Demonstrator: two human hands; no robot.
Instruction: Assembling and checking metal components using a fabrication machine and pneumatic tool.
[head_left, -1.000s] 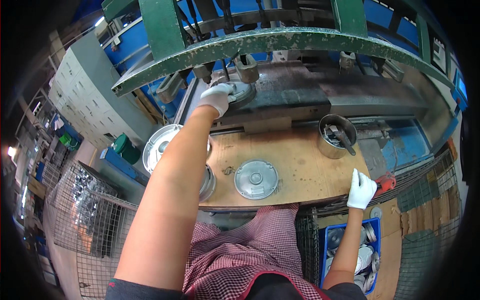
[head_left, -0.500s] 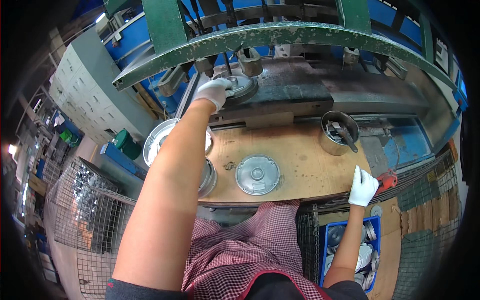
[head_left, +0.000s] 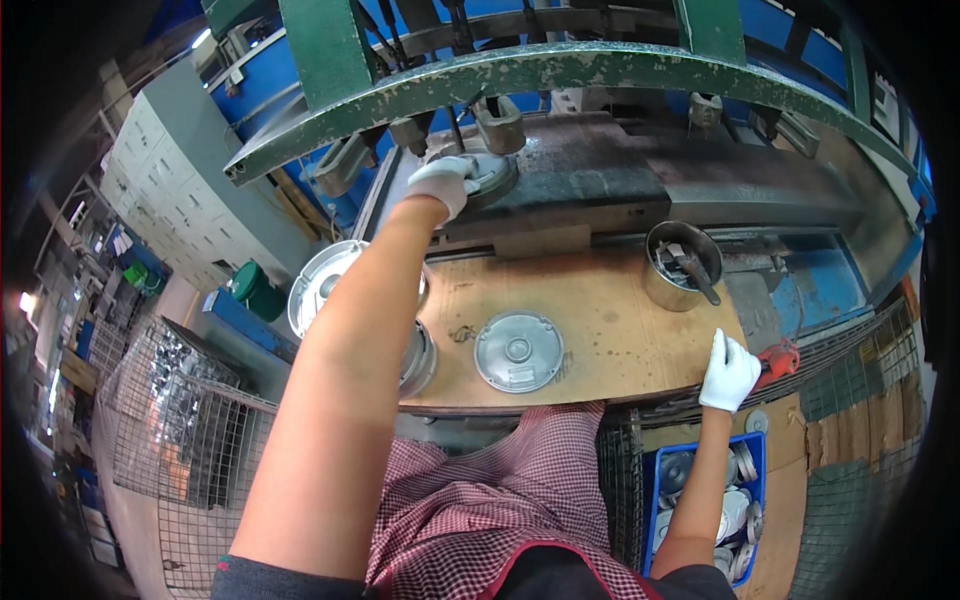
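My left hand (head_left: 442,186), in a white glove, reaches forward to the machine bed. Its fingers are curled at the near-left edge of a round grey metal cover (head_left: 495,176), which lies under a clamp. My right hand (head_left: 729,372), also gloved, is closed at the table's right edge, beside a red tool (head_left: 777,362); whatever it may hold is hidden. A second round metal cover (head_left: 519,351) lies flat on the brown table board (head_left: 610,345). More round metal parts (head_left: 325,285) sit at the left, partly behind my left forearm.
A green machine beam (head_left: 600,70) with metal clamps (head_left: 500,125) spans overhead. On the table's right stands a metal pot (head_left: 668,290) holding dark pieces and a handled tool. A blue crate (head_left: 652,500) of metal parts is below right; wire mesh baskets (head_left: 195,420) flank the table.
My left hand has shifted slightly to the right along the cover on the machine bed. The right hand has hardly moved, and the view has shifted a little.
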